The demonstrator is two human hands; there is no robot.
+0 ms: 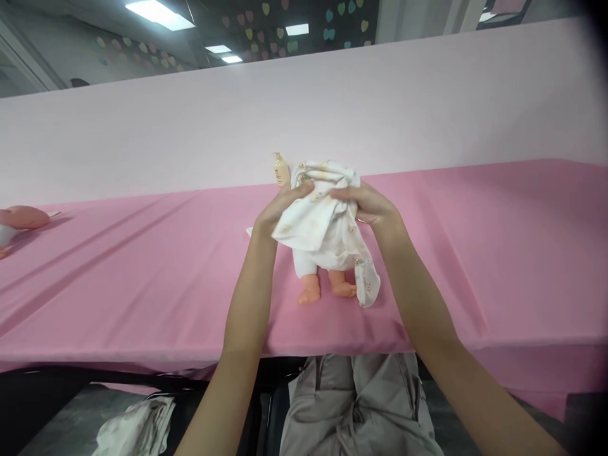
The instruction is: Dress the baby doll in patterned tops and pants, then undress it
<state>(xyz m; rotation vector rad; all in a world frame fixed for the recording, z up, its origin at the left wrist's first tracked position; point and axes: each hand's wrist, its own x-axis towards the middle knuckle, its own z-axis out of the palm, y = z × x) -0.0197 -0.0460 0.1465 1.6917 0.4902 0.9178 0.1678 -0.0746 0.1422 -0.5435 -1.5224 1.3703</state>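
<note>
A baby doll [327, 282] lies on the pink tablecloth [142, 278] in front of me, its bare feet pointing toward me. A white printed garment [316, 225] covers its upper body and head. My left hand [280, 206] grips the garment's left side with fingers curled over the cloth. My right hand [368, 202] pinches the cloth on the right side. One small sleeve [368, 285] hangs loose beside the doll's legs.
A small cream bottle [281, 168] stands just behind the doll. Another doll [21, 218] lies at the far left edge of the table. A pale pink partition [427, 101] rises behind the table. Crumpled white cloth [135, 427] lies below the table's front edge near my lap.
</note>
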